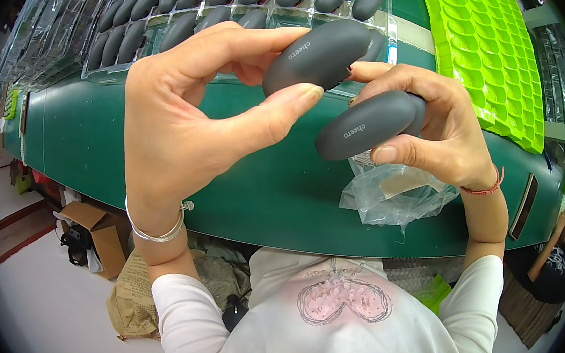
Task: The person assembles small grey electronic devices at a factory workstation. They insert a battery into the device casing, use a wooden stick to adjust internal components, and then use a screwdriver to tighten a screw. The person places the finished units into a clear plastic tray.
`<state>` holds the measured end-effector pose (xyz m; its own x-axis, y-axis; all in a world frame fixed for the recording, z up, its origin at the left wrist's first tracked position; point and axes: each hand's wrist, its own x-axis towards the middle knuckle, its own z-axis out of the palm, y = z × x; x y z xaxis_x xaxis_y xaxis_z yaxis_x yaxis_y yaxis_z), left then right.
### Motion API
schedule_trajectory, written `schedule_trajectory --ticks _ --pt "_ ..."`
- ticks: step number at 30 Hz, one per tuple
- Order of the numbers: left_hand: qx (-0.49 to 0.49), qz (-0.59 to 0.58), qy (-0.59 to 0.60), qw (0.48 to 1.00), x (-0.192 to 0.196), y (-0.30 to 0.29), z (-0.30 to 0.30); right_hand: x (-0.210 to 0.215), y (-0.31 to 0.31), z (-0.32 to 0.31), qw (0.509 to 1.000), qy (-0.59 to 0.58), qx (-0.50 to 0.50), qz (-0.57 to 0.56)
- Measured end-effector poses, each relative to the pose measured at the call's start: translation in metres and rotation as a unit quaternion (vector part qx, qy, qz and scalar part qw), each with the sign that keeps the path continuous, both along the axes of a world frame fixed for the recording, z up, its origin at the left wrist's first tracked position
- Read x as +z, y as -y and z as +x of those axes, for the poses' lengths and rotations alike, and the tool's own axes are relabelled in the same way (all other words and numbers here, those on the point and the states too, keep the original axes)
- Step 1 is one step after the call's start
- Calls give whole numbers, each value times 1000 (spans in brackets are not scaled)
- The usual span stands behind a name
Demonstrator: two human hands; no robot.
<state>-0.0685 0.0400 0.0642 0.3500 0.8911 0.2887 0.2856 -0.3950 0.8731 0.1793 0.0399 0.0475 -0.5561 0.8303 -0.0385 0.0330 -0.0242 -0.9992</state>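
Note:
Between its thumb and fingers, my left hand (188, 111) grips a smooth dark grey oval device (318, 54), raised above the green table. To its right and a little lower, my right hand (433, 121) pinches a second dark grey oval device (366, 126) of the same shape. Behind that one, part of another dark rounded piece shows inside the right hand's grip. The right fingertips reach up close to the underside of the left device; whether they touch it I cannot tell. Below the right hand, a crumpled clear plastic bag (393, 196) lies on the table.
A clear compartment tray (274, 19) of similar dark devices spans the far side. Stacked clear trays (51, 39) stand at the far left. A bright green moulded tray (488, 54) lies on the right of the green table (265, 212). An open cardboard box (101, 238) sits below left.

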Motion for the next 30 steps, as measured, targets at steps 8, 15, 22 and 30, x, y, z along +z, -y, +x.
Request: schedule_trajectory --ticks 8,15,22,30 --pt "-17 -76 46 996 4 3 2 2 3 0 999 0 -14 -34" --pt "-30 -220 114 968 9 5 1 2 4 1 1000 -23 14 -16" --pt "-23 -280 125 952 11 4 2 -2 3 1 999 -32 11 -2" --pt "-26 -269 119 955 11 2 0 1 3 1 999 -27 2 -32"
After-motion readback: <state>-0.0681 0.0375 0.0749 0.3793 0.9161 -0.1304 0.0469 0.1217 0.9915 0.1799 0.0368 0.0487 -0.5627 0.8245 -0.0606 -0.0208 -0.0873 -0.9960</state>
